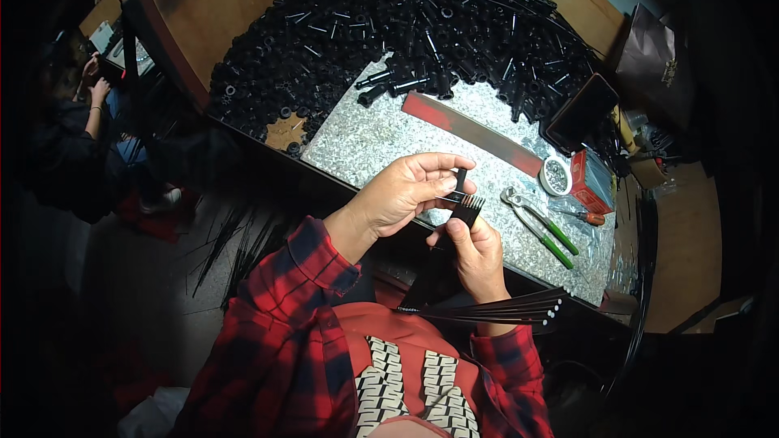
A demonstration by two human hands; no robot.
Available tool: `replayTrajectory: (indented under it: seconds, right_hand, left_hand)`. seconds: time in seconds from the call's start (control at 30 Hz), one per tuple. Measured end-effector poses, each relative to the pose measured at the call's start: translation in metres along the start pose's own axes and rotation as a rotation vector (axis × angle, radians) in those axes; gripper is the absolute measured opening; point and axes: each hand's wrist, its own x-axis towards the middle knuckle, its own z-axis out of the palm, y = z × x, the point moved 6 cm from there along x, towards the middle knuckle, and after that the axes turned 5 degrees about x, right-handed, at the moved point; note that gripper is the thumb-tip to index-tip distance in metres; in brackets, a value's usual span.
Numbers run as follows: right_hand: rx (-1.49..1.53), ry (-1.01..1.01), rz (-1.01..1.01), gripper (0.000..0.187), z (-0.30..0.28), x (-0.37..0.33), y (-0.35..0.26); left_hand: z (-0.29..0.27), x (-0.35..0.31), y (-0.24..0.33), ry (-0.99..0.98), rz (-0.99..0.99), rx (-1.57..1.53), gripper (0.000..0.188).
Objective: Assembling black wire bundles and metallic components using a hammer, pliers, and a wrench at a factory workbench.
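Note:
My left hand pinches a small black piece between thumb and fingers, above the near edge of the speckled board. Just to its right, my right hand grips a small bundle of thin black rods, their ends fanned out like a comb under the thumb. Both hands almost touch. Beside my right wrist runs a fan of long black rods with pale round tips; whether they are the same rods as in my right hand I cannot tell.
Behind the speckled board lies a large heap of black tubular parts. A flat red-grey bar, a white cup of small metal pieces, green-handled pincers, a red box and a phone lie around. Another person works at far left.

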Motion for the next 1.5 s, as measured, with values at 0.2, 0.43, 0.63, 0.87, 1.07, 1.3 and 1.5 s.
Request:
replayTrajectory:
  seconds: [0.2, 0.43, 0.63, 0.87, 1.07, 1.3, 1.5]
  right_hand:
    - [0.015, 0.009, 0.0, 0.024, 0.002, 0.0, 0.002]
    - [0.0, 0.008, 0.002, 0.02, 0.0, -0.003, 0.002]
    - [-0.001, 0.032, -0.01, 0.02, 0.001, -0.005, 0.0]
    - [0.005, 0.04, -0.036, 0.019, 0.001, -0.004, -0.002]
    - [-0.096, 0.068, -0.046, 0.017, -0.001, -0.006, -0.01]
    - [0.026, -0.005, 0.09, 0.017, -0.003, -0.003, -0.003]
    - [0.134, -0.068, 0.159, 0.018, -0.011, -0.002, 0.006]
  left_hand:
    - [-0.008, 0.0, -0.006, -0.012, 0.009, 0.006, 0.027]
    - [-0.004, -0.004, -0.003, -0.046, -0.008, 0.034, 0.023]
    - [-0.006, -0.01, -0.001, -0.067, 0.096, 0.194, 0.027]
    - [0.008, -0.023, 0.006, 0.019, 0.066, 0.277, 0.034]
    - [0.011, -0.023, 0.006, 0.136, 0.118, 0.433, 0.03]
    - [0.002, -0.023, -0.004, 0.096, 0.039, 0.239, 0.031]
    - [0.006, -0.018, -0.008, -0.034, 0.02, 0.154, 0.03]
